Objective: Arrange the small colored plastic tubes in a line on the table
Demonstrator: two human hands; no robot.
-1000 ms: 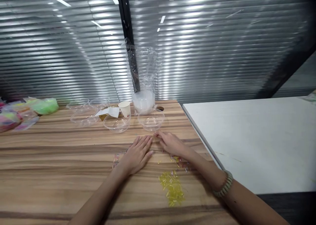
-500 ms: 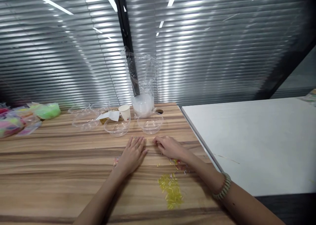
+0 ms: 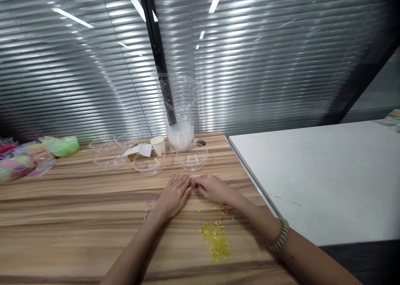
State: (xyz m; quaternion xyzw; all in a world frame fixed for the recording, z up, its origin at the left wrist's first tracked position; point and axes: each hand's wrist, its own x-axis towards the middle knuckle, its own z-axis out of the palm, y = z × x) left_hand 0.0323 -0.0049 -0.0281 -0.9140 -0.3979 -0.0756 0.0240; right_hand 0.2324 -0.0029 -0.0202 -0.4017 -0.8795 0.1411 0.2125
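Note:
My left hand (image 3: 176,194) lies palm down on the wooden table (image 3: 78,210), its fingers stretched out. My right hand (image 3: 213,188) is closed, fingertips bent down to the tabletop and meeting the left hand's fingertips. What it pinches, if anything, is hidden. Below the right hand, a pile of short yellow pieces (image 3: 218,242) is spread on the wood. Mixed red and clear pieces (image 3: 229,211) lie partly under the right forearm. A small group of multicoloured pieces (image 3: 149,206) sits beside the left wrist.
Several clear plastic bowls stand toward the back, one bowl (image 3: 193,160) straight ahead of the hands. Behind are a paper cup (image 3: 158,144), a white paper (image 3: 140,150) and a clear bag with white contents (image 3: 181,135). Colourful bags (image 3: 18,162) lie far left. A white table (image 3: 312,181) adjoins on the right.
My left hand has slid a little to the right, so its fingertips now meet my right hand's. The right hand stays nearly in place, still closed.

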